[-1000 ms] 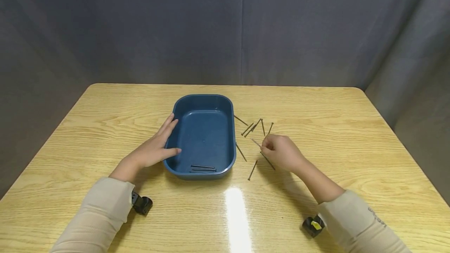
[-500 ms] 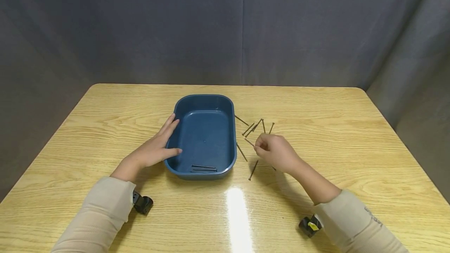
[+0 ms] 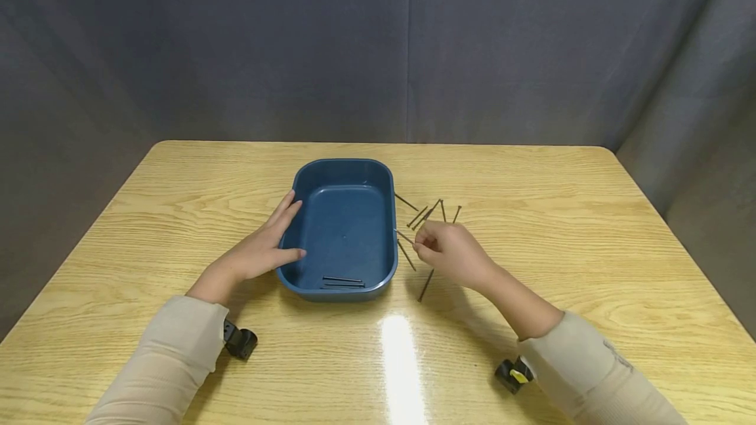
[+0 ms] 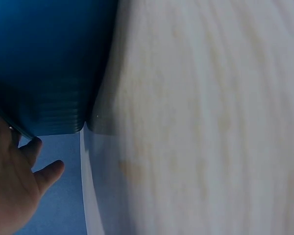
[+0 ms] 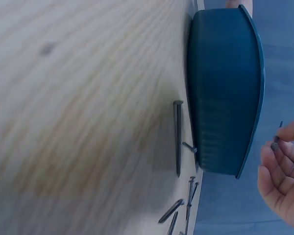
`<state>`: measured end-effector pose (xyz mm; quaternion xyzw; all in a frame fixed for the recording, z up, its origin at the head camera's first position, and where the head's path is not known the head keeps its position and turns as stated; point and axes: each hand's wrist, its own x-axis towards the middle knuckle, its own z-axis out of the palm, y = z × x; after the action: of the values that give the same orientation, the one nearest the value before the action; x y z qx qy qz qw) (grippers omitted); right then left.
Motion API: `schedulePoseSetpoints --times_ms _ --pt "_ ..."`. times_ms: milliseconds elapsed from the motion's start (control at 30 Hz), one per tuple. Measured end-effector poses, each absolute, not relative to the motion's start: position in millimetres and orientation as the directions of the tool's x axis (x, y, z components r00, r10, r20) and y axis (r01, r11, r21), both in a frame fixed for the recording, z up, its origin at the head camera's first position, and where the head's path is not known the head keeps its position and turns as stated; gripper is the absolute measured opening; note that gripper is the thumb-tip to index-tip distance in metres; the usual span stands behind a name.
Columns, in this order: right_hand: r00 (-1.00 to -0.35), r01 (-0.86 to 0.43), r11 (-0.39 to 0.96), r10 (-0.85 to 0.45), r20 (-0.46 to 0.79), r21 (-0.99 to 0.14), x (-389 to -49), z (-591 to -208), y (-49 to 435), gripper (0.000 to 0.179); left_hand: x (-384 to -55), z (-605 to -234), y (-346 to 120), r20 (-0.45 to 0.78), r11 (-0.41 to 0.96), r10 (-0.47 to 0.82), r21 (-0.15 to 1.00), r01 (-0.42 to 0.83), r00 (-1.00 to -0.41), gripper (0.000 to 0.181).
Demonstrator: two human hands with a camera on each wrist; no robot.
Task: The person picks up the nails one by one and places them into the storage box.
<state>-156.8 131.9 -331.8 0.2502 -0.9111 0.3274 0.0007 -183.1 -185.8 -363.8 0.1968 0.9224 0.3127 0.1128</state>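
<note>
Bin (image 3: pixel 344 228) is sitting mid-frame: smooth blue plastic, rounded rectangle, slight sheen. Left hand (image 3: pixel 256 256) is resting at its left rim, fingers spread wide, thumb reaching over the edge. Right hand (image 3: pixel 453 253), right of centre, is pinching a thin metal nail (image 3: pixel 404 236) between thumb and fingers; far end is overlapping the bin's right rim in the head view, can't tell if touching. Few dark nails (image 3: pixel 342 279) are lying inside, near edge. Loose nails (image 3: pixel 425 286), straight, flat-headed, are scattering right of the bin on the wood-grain table (image 3: pixel 177 215).
</note>
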Motion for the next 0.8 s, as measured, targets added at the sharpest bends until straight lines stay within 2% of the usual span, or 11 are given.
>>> schedulePoseSetpoints --times_ms 800 --pt "-0.827 -0.534 0.631 -0.527 0.193 -0.563 -156 -326 101 0.008 -182 -364 -186 -0.075 0.707 0.449 0.639 0.303 -0.89 0.081"
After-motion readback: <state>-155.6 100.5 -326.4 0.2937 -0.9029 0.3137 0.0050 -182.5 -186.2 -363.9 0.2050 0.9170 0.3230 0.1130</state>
